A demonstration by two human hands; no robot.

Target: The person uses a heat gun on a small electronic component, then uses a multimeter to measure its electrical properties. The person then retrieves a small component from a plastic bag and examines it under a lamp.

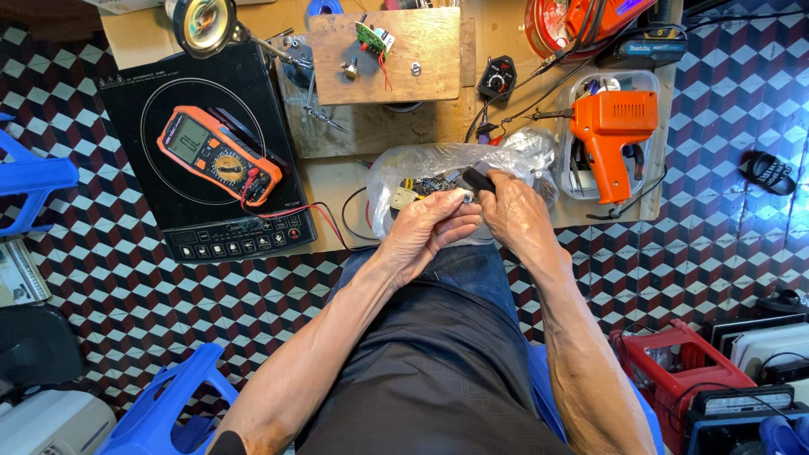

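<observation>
Black small part [477, 179] pinched between left hand [428, 226] and right hand [516, 212] grip.

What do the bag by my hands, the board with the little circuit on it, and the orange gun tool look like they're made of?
The bag looks like thin clear plastic film: see-through, crinkled, glinting. The board looks like bare unfinished wood, pale brown with grain and matte. The orange gun tool seems moulded hard plastic, smooth with a slight sheen. The left hand and right hand hold a small dark part, too small to judge.
</observation>
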